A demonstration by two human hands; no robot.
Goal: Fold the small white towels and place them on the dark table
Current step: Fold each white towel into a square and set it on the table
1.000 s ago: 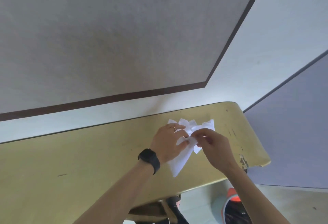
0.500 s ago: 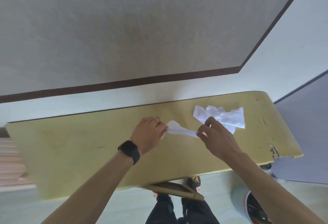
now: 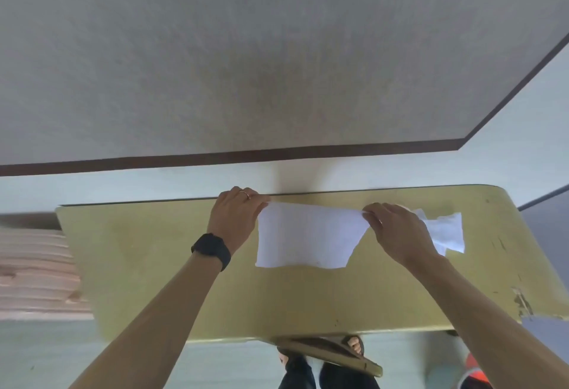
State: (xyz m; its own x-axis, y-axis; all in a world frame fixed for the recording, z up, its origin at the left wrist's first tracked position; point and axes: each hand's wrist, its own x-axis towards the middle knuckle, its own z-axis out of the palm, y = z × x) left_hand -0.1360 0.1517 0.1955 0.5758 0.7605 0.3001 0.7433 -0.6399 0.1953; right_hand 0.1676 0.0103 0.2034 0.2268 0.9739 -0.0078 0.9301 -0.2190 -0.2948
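Towel [image 3: 308, 234] hangs stretched flat over the yellow counter [image 3: 154, 265], my left grip [image 3: 236, 219] and right grip [image 3: 397, 231] each pinching a top corner. Spreading step, I judge; next I should fold it evenly, corners matched.

The right hand [image 3: 397, 234] covers the left part of the towel pile [image 3: 446, 231]. The table [image 3: 154, 265] hides most of the feet [image 3: 354, 344], and an orange thing [image 3: 475, 373] is cut off at the bottom edge
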